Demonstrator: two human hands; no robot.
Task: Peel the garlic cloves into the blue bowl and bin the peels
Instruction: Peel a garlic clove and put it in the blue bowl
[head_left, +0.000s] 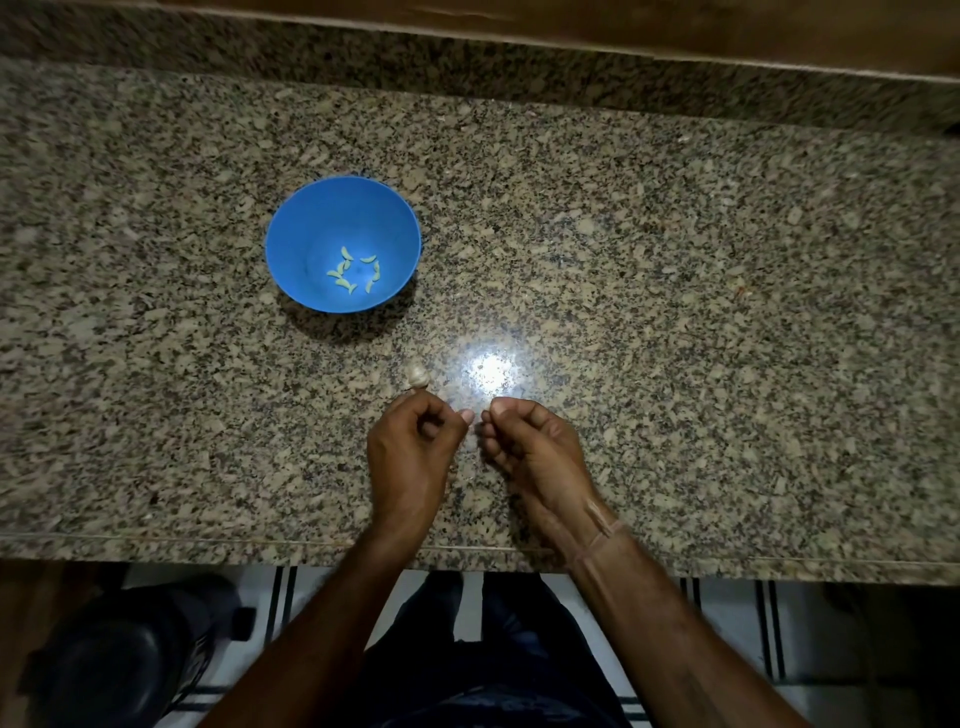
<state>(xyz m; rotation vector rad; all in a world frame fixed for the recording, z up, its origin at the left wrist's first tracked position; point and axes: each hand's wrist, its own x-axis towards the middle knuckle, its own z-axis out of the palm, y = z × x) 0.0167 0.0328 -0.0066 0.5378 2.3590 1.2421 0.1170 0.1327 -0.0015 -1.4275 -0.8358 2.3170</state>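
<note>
Left hand (410, 457), right hand (537, 452) and forearms (332, 613) are bare; a thin band (605, 535) rings the right wrist; trousers (467, 680) dark.

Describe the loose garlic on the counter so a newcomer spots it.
On the speckled granite counter, look between the blue bowl and the left hand. The garlic is a small pale lump on bare stone, unlike the cloves inside the bowl.

I'm looking almost straight down from head height at the counter (675, 270), its near edge and the floor (727, 618) showing nearest me.
</note>
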